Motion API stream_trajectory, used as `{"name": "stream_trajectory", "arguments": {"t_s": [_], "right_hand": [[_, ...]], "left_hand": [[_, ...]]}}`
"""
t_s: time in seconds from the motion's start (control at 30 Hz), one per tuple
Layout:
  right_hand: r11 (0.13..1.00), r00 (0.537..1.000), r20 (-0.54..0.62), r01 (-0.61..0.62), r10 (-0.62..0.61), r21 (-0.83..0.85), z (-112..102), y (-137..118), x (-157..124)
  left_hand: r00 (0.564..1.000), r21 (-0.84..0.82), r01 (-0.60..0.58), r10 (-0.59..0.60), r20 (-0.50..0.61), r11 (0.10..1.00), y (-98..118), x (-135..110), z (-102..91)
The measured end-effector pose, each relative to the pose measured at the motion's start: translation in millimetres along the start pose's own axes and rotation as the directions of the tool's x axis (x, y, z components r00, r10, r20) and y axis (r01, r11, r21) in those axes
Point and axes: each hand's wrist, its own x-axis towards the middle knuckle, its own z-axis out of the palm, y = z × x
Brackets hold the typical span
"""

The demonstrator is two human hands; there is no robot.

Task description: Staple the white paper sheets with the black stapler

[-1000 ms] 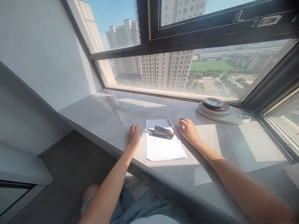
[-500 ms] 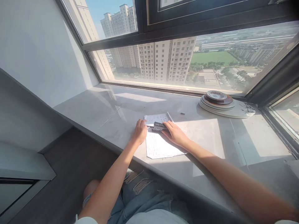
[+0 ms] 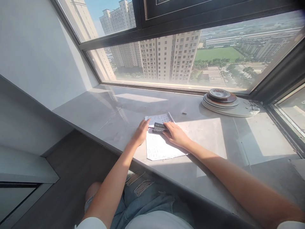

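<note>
A printed sheet of paper lies on the grey stone window ledge. Across its upper part rests a dark stapler. My right hand covers the stapler's right end, fingers curled over it. My left hand rests at the paper's left edge, fingers stretched toward the stapler's left tip and touching the sheet.
A stack of round plates sits on a wide pale disc at the ledge's back right. A tiny dark object lies behind the paper. The window frame runs along the back; a white wall closes the left.
Both hands came in from beside the paper to the stapler: the right one now lies over it, the left reaches its tip. The view tilted slightly downward.
</note>
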Motion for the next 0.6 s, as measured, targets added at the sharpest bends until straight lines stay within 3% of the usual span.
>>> {"name": "stream_trajectory", "arguments": {"t_s": [0.23, 0.33, 0.47, 0.6], "right_hand": [[0.999, 1.0, 0.003, -0.022, 0.021, 0.042, 0.6, 1.7, 0.3], [0.997, 1.0, 0.001, -0.031, 0.031, 0.066, 0.7, 2.6, 0.5], [0.996, 0.999, 0.011, -0.049, 0.048, 0.08, -0.1, 1.8, 0.2], [0.996, 0.998, 0.012, -0.056, 0.055, 0.075, -0.6, 0.7, -0.1]], "left_hand": [[0.987, 0.111, 0.106, -0.09, -0.134, 0.988, -5.9, 3.7, 4.5], [0.984, 0.108, 0.098, -0.081, -0.156, 0.989, -7.7, 6.3, 4.6], [0.996, 0.068, 0.069, -0.065, -0.053, 0.995, -3.6, 8.0, 2.6], [0.988, 0.009, 0.136, -0.136, 0.072, 0.991, 3.4, 7.2, -0.5]]}}
